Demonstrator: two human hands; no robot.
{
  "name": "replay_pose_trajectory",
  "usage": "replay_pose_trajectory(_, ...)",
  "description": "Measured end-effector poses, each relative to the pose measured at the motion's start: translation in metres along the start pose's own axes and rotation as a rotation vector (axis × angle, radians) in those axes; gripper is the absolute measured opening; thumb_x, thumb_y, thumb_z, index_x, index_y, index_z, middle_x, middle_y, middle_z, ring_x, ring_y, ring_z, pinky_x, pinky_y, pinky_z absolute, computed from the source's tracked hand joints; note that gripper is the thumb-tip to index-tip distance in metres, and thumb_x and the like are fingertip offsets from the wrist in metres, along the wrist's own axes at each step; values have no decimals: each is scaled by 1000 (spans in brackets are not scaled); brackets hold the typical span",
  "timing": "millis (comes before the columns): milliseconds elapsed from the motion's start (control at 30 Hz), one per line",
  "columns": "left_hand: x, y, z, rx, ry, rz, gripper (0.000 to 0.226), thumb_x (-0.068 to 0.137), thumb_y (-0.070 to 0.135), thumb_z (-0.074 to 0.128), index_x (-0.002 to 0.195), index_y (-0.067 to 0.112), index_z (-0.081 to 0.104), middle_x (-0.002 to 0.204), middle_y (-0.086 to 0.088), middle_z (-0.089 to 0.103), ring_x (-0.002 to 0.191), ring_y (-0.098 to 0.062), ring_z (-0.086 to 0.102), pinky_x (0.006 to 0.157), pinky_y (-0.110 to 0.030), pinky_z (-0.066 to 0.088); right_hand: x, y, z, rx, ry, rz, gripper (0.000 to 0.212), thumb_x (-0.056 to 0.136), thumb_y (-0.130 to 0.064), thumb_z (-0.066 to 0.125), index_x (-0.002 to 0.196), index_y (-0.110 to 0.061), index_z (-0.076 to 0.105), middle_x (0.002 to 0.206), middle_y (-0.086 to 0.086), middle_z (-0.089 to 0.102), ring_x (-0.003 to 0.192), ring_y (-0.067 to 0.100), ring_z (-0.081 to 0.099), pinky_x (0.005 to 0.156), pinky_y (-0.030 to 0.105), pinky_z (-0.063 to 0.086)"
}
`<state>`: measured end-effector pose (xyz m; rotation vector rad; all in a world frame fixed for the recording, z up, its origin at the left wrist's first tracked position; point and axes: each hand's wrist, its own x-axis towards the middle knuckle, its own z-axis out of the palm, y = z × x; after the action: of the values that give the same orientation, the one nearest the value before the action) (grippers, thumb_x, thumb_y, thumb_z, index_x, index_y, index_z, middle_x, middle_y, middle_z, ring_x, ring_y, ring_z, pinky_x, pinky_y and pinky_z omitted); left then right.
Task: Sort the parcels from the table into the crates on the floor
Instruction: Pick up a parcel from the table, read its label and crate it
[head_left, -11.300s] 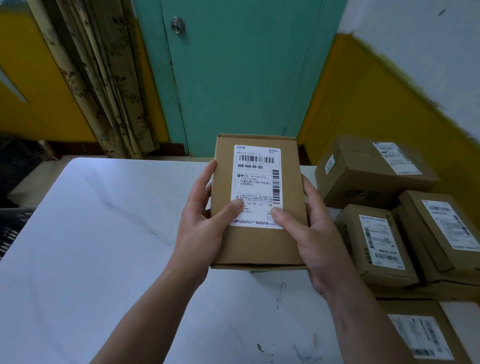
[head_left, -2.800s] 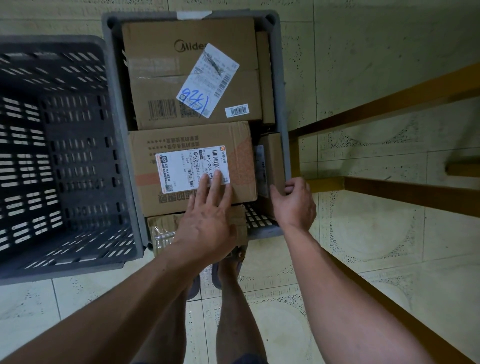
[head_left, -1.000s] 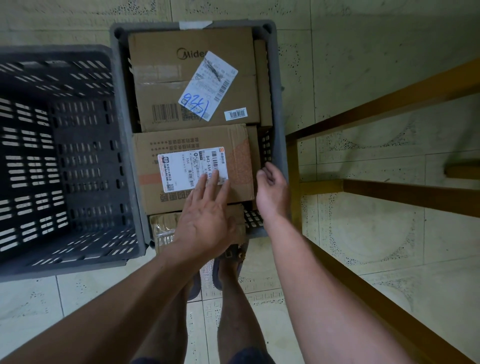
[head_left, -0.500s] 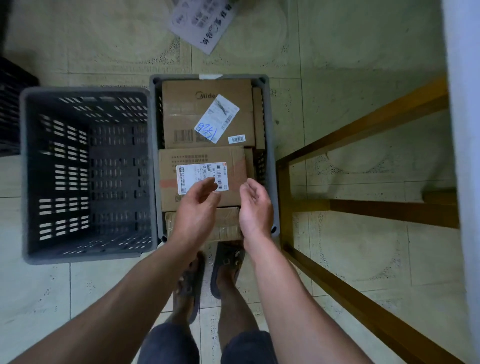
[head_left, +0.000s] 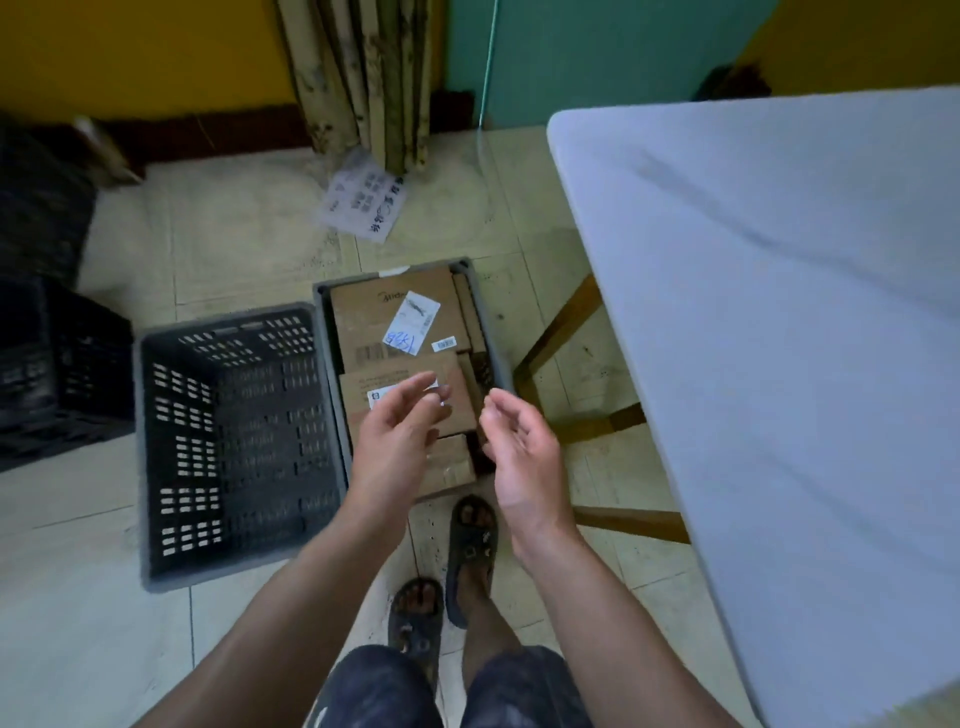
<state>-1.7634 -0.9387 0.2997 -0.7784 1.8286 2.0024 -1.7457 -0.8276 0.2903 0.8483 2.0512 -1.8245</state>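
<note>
Two grey crates stand side by side on the tiled floor. The right crate is packed with brown cardboard parcels; the far one carries a tilted white label, and a second labelled parcel lies nearer. The left crate holds nothing that I can see. My left hand and my right hand hover above the near end of the full crate, fingers loosely curled, holding nothing. The white marble-look table fills the right side; no parcels on it are in view.
A dark crate sits at the left edge. A printed plastic bag lies on the floor by a curtain. Wooden table legs stand right of the full crate. My sandalled feet are just behind it.
I have straightened up, so the crates look smaller and the table has come into view. Both hands have lifted off the parcels in the right crate and hang free.
</note>
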Motion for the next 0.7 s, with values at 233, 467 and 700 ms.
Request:
replay_pose_trajectory(233, -82, 52, 27, 58, -166, 140, 23, 100, 15, 55, 116, 27, 67, 109, 8, 74, 107, -9, 68, 96, -29, 51, -92, -45, -64, 88, 72, -118, 30, 101, -31, 58, 131, -30, 62, 124, -20, 63, 112, -5, 59, 94, 16, 51)
replay_pose_trajectory(467, -146, 69, 106, 124, -319, 175, 23, 101, 16, 55, 119, 25, 67, 104, 13, 75, 101, -3, 69, 91, -23, 52, -132, -61, -162, 234, 250, -143, 27, 99, -31, 61, 126, -28, 65, 128, -12, 65, 119, 6, 61, 107, 36, 50)
replay_pose_trajectory(700, -207, 53, 232, 169, -412, 161, 22, 101, 15, 54, 116, 24, 67, 106, 9, 76, 98, -8, 70, 97, -32, 51, -149, -47, -302, 327, 346, -162, 29, 98, -33, 62, 126, -27, 65, 126, -13, 65, 117, 5, 62, 104, 36, 51)
